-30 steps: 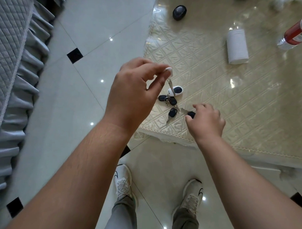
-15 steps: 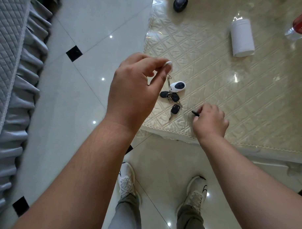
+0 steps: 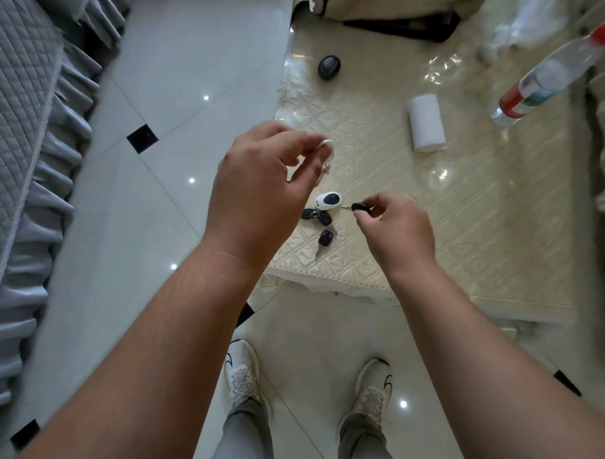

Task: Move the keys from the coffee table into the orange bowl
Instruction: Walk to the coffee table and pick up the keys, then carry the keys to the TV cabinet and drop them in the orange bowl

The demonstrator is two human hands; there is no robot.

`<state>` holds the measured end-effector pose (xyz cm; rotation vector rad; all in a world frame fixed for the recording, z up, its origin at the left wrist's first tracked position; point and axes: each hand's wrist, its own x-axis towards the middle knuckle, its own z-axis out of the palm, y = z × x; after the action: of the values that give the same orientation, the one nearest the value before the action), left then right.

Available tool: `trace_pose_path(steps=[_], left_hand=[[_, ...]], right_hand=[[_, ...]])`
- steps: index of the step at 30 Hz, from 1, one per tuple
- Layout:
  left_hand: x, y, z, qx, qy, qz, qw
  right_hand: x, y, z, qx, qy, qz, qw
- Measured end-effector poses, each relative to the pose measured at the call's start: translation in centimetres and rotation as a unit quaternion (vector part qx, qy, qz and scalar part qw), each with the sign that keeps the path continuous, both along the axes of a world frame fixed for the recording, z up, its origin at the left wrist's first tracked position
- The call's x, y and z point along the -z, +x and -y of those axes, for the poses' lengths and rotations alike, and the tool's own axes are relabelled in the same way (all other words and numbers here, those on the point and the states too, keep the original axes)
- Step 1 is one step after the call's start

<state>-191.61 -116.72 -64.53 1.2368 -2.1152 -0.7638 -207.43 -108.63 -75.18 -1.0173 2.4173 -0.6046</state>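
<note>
A bunch of keys (image 3: 320, 218) with black heads and a white-and-black fob (image 3: 328, 200) lies near the front left corner of the coffee table (image 3: 466, 214). My left hand (image 3: 261, 190) hovers above the bunch, pinching a white tag (image 3: 326, 146) with a small key hanging from it. My right hand (image 3: 395, 229) is raised just right of the bunch, its fingertips closed on a single black-headed key (image 3: 356, 207). No orange bowl is in view.
On the cream quilted table cover lie a white roll (image 3: 426, 127), a black rounded object (image 3: 329, 68) and a clear bottle with a red cap (image 3: 543, 76). A grey quilted sofa (image 3: 20, 123) runs along the left. My shoes (image 3: 241, 375) stand on the tiled floor.
My right hand has lifted off the table edge with the black key and moved up beside the fob. The left hand holds its tag at about the same height. The camera tilted up.
</note>
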Motion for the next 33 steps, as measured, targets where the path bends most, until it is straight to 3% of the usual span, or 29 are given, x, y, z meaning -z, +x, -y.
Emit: trace_pose_path(steps=[3, 12, 18, 24, 27, 31, 33], left_hand=[[-3.6, -0.1, 0.0, 0.012, -0.009, -0.006, 1.000], [-16.1, -0.6, 0.1, 0.046, -0.064, -0.017, 0.997], [-26.6, -0.1, -1.2, 0.048, -0.109, -0.029, 0.992], [-36.4, 0.5, -3.3, 0.057, -0.130, -0.008, 0.990], [-40.3, 0.8, -4.6, 0.047, -0.141, -0.015, 0.989], [-44.5, 1.1, -6.5, 0.050, -0.146, -0.013, 0.988], [-46.4, 1.2, -7.2, 0.053, -0.149, -0.020, 0.987]], right_hand=[[-4.9, -0.4, 0.3, -0.023, -0.055, 0.021, 0.998], [-22.7, -1.0, 0.2, -0.089, -0.135, -0.033, 0.986], [-36.0, -1.7, -1.3, -0.069, -0.230, 0.044, 0.970], [-45.9, -2.1, -4.4, -0.090, -0.255, 0.111, 0.956], [-49.8, -2.3, -6.7, -0.092, -0.257, 0.071, 0.960], [-55.0, -2.8, -9.4, -0.102, -0.238, -0.078, 0.963], [-57.5, -3.0, -10.2, -0.100, -0.237, -0.101, 0.961]])
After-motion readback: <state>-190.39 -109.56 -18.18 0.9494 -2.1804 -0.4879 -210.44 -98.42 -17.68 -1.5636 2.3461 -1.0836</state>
